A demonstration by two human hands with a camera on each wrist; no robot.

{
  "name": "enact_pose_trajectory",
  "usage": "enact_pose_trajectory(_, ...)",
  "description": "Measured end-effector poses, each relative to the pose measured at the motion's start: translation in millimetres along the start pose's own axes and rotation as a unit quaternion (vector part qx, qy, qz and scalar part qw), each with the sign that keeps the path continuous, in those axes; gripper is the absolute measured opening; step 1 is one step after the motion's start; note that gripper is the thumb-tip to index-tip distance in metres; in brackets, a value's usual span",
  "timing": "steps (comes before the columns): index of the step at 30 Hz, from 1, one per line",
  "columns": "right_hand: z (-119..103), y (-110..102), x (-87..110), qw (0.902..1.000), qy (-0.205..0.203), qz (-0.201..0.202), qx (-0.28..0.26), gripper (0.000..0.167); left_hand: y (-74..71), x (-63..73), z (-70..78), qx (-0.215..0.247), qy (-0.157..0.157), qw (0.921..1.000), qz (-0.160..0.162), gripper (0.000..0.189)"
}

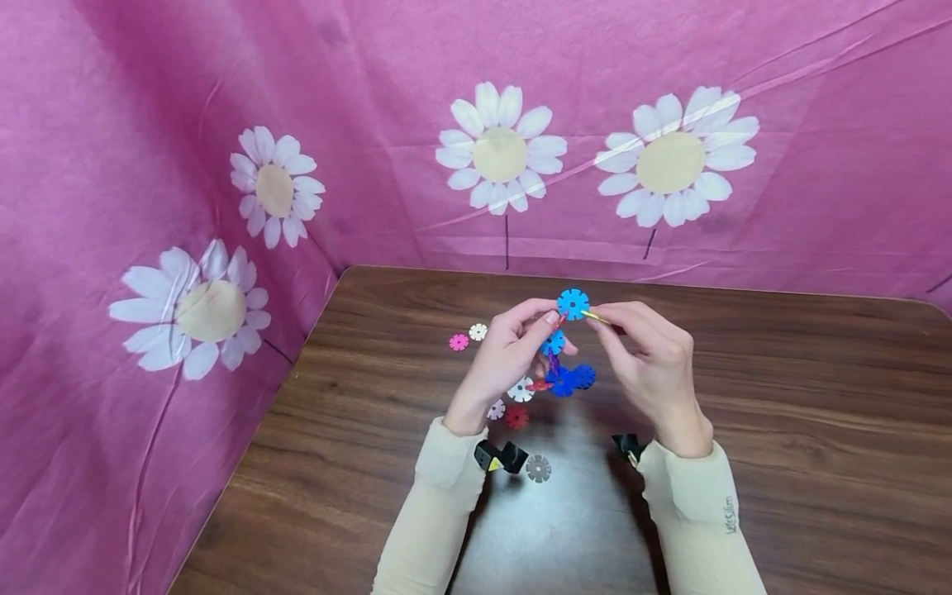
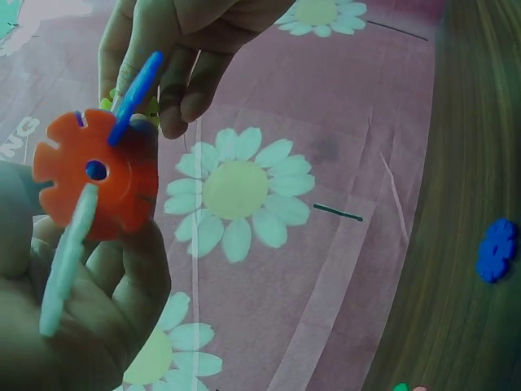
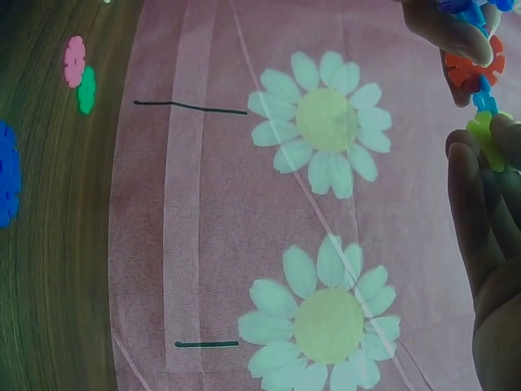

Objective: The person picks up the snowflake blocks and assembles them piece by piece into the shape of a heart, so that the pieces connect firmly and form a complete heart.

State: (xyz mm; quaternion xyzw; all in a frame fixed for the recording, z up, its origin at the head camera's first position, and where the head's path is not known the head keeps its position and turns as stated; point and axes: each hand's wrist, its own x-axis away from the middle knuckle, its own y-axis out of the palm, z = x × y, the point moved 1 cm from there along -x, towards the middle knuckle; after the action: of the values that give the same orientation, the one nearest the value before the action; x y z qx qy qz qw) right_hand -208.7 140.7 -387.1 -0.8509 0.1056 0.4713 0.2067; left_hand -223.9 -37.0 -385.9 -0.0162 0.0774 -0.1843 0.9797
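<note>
Both hands are raised over the table around a chain of notched plastic discs slotted together. My left hand (image 1: 506, 351) pinches a red disc (image 2: 69, 175) between thumb and fingers. Slotted into it is a light-blue disc (image 1: 573, 304), facing the head camera. At that disc's right edge, a yellow disc (image 1: 597, 317), seen nearly edge-on, is pinched by my right hand (image 1: 650, 355); the right wrist view shows this yellow disc (image 3: 491, 142) against the light-blue one. Below the left hand the chain continues with another light-blue disc (image 1: 553, 343), a purple disc (image 1: 553, 364) and a dark-blue disc (image 1: 561, 382).
On the wooden table (image 1: 803, 463) lie a pink disc (image 1: 459, 342), a cream disc (image 1: 478, 332) and a grey disc (image 1: 539, 468). White (image 1: 521, 389) and red (image 1: 516, 416) discs show below the left hand; whether they join the chain is unclear. A pink flowered cloth (image 1: 387, 165) hangs behind.
</note>
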Motion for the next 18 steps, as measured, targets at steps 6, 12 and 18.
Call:
enact_pose_trajectory(6,0.6,0.5,0.8,1.0000,-0.004,0.002,-0.006,0.025,-1.9,-0.2,-0.9,0.012,-0.003,0.9999,-0.008,0.024)
enact_pose_trajectory(12,-0.6,1.1,0.2,0.9999,0.001,0.002,-0.014,0.027,-4.5,0.1,0.0,0.019,-0.004,0.9997,-0.014,0.024)
enact_pose_trajectory(18,-1.6,2.1,-1.4,0.9997,0.006,0.005,-0.024,0.030,-6.5,-0.1,2.1,0.037,-0.013,0.9991,-0.019,0.024)
